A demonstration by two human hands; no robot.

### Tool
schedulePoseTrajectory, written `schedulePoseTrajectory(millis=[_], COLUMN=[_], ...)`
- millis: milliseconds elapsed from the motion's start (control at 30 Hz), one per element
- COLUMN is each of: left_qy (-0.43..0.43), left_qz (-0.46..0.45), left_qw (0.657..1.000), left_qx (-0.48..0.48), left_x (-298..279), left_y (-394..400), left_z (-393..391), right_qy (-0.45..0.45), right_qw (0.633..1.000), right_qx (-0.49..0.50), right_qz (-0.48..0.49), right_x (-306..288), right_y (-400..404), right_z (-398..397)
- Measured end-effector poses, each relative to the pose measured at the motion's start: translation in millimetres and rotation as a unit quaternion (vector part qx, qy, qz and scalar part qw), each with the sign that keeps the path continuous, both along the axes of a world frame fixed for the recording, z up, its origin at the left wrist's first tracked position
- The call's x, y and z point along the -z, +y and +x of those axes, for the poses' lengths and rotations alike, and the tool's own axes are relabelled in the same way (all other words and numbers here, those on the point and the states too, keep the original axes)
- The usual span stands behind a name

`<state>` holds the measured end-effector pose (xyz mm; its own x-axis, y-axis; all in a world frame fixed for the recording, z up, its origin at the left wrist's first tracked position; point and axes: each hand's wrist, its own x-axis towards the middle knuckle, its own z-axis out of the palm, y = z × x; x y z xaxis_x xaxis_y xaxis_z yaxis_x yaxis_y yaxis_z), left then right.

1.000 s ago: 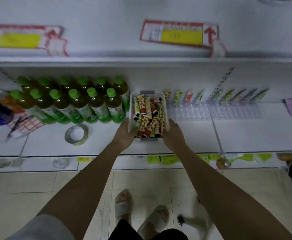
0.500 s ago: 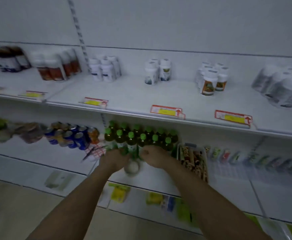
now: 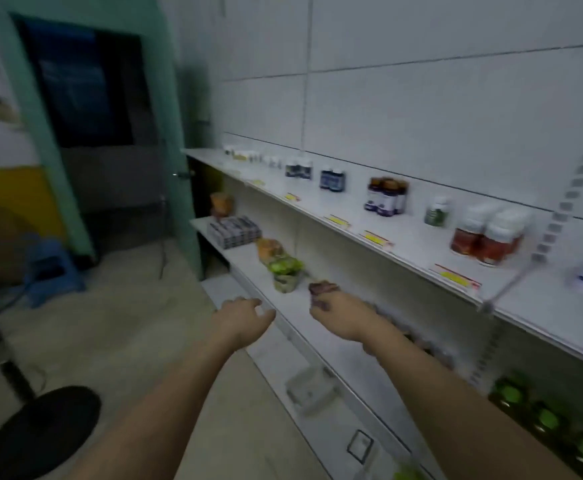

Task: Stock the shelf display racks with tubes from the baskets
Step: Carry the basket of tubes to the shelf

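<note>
The view swings left along the shelf (image 3: pixel 317 327) toward a door (image 3: pixel 85 98). Both hands, left (image 3: pixel 239 315) and right (image 3: pixel 338 313), are off the basket, empty, in front of the shelf.

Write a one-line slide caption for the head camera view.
Both hands, left hand and right hand, reach empty toward the middle shelf, away from the green-capped bottles.

From my feed the white shelves (image 3: pixel 321 202) look like smooth, matt painted metal. On the upper one I see glossy plastic bottles (image 3: pixel 487 233); under it, green bottle caps (image 3: pixel 546 419) shine like plastic. Left of the shelves, the floor (image 3: pixel 137 306) reads dull and slightly rough.
</note>
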<state>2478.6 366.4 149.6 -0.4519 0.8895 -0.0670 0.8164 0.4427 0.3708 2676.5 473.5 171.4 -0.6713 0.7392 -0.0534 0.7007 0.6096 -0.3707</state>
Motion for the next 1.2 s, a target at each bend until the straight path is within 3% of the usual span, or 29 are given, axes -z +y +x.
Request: schedulePoseTrajectory(millis=[233, 500, 767, 1200], left_qy=[0.042, 0.078, 0.068, 0.052], left_qz=[-0.016, -0.030, -0.046, -0.034], left_qw=[0.988, 0.965, 0.953, 0.939], left_qx=[-0.148, -0.249, -0.291, -0.338], left_x=[-13, -41, -71, -57], left_y=[-12, 69, 138, 260], left_z=[-194, -384, -537, -876], right_qy=[0.024, 0.046, 0.036, 0.017], right_qw=[0.989, 0.975, 0.966, 0.955], right_qx=[-0.141, -0.213, -0.256, -0.296], right_qz=[0.044, 0.035, -0.019, 0.020], right_x=[-30, -34, -45, -55], right_y=[29, 129, 197, 321], right_z=[-219, -463, -654, -1003])
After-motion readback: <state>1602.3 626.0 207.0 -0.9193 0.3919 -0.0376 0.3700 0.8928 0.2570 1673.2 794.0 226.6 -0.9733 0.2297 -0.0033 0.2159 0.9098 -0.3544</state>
